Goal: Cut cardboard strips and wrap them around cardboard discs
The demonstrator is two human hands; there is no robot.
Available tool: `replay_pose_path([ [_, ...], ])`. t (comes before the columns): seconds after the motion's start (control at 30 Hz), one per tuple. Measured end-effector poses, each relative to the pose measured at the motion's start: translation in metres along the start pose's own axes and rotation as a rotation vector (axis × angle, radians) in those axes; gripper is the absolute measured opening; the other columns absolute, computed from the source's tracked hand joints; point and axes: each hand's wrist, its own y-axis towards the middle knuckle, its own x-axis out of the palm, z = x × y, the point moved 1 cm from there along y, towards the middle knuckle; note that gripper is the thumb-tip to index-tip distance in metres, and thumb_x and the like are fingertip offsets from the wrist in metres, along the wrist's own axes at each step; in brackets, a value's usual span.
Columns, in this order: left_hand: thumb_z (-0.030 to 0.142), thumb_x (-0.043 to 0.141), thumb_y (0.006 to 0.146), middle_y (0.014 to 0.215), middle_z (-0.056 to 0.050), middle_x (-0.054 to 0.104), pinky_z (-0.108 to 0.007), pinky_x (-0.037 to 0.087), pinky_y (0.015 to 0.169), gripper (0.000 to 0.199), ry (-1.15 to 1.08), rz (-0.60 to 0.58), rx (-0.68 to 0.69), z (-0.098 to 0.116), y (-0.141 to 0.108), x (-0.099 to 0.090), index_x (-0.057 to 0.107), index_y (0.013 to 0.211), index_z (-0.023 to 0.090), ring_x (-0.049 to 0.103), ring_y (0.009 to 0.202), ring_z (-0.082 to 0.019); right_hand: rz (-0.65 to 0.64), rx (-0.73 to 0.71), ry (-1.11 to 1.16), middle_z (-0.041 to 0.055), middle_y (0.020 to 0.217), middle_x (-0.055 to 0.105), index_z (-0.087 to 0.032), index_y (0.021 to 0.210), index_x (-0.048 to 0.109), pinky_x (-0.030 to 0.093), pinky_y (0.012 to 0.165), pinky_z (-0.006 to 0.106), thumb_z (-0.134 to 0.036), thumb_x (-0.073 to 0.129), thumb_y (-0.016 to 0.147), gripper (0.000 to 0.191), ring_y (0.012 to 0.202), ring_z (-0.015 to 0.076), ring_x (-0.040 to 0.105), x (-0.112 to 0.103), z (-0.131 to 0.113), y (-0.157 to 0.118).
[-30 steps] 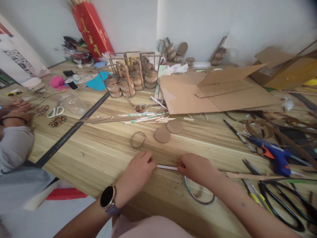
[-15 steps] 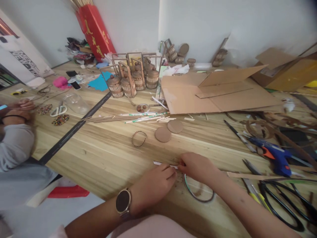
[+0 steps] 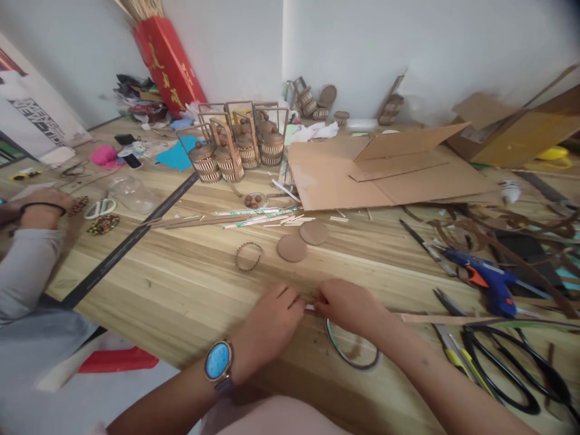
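My left hand (image 3: pixel 274 323), with a watch on its wrist, is closed on one end of a narrow white strip (image 3: pixel 310 307). Close to its right, my right hand (image 3: pixel 347 305) pinches the same strip. Under and beside my right hand lies a thin ring (image 3: pixel 353 364), dark with some green. Beyond the hands are two round brown discs (image 3: pixel 292 248) and a small beaded loop (image 3: pixel 248 257) on the wooden table (image 3: pixel 190 278). Most of the strip is hidden by my fingers.
Small baskets (image 3: pixel 206 163) stand behind, beside flattened cardboard (image 3: pixel 335 175). Thin sticks (image 3: pixel 292 220) lie in front of it. At right are a blue glue gun (image 3: pixel 492 281), large scissors (image 3: pixel 502 368) and brown strips. Another person's arm (image 3: pixel 34 254) rests at the left.
My left hand has moved along the strip, covering its left end that stuck out before. The watch face has lit up. The whole view has shifted slightly.
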Motion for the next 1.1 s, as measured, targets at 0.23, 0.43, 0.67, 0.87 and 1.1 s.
replay_pose_path([
  [0.23, 0.013, 0.045, 0.1, 0.097, -0.005, 0.066, -0.033, 0.048, 0.082, 0.021, -0.126, -0.018, 0.021, -0.004, 0.009, 0.009, 0.066, 0.096, 0.016, 0.058, 0.092, -0.02, -0.018, -0.074, 0.128, 0.0087, 0.076, 0.075, -0.016, 0.075, 0.074, 0.038, 0.062, 0.026, -0.018, 0.051, 0.086, 0.026, 0.075, 0.0185, 0.067, -0.002, 0.011, 0.002],
  [0.43, 0.012, 0.045, 0.1, 0.09, -0.004, 0.064, -0.029, 0.045, 0.077, 0.026, -0.234, 0.002, -0.031, -0.009, -0.001, -0.003, 0.067, 0.088, 0.017, 0.055, 0.087, -0.018, -0.077, -0.091, 0.322, 0.0028, 0.057, 0.068, -0.017, 0.068, 0.07, 0.038, 0.053, 0.022, -0.023, 0.053, 0.084, 0.025, 0.056, 0.013, 0.06, 0.002, 0.022, 0.004],
  [0.67, 0.008, 0.048, 0.098, 0.088, -0.003, 0.063, -0.028, 0.043, 0.078, 0.024, -0.227, 0.008, -0.089, -0.021, -0.01, -0.006, 0.066, 0.084, 0.016, 0.053, 0.086, -0.018, -0.11, -0.091, 0.453, 0.0007, 0.073, 0.07, -0.017, 0.074, 0.063, 0.04, 0.051, 0.02, -0.024, 0.049, 0.088, 0.021, 0.05, 0.0085, 0.056, 0.009, 0.04, 0.0],
  [0.87, 0.012, 0.047, 0.099, 0.085, -0.003, 0.062, -0.031, 0.042, 0.077, 0.026, -0.187, 0.014, -0.069, -0.03, -0.016, -0.002, 0.064, 0.08, 0.016, 0.051, 0.083, -0.018, -0.095, -0.05, 0.408, -0.0006, 0.072, 0.067, -0.018, 0.08, 0.062, 0.038, 0.051, 0.021, -0.024, 0.048, 0.089, 0.018, 0.052, 0.0095, 0.055, 0.009, 0.045, -0.006],
  [1.1, 0.011, 0.043, 0.1, 0.086, -0.004, 0.061, -0.031, 0.041, 0.077, 0.028, -0.169, -0.038, -0.068, -0.038, -0.026, -0.005, 0.065, 0.084, 0.016, 0.05, 0.083, -0.019, 0.002, -0.039, 0.235, 0.0022, 0.082, 0.07, -0.02, 0.083, 0.069, 0.035, 0.062, 0.024, -0.019, 0.056, 0.085, 0.013, 0.074, 0.0146, 0.06, 0.008, 0.028, -0.002],
])
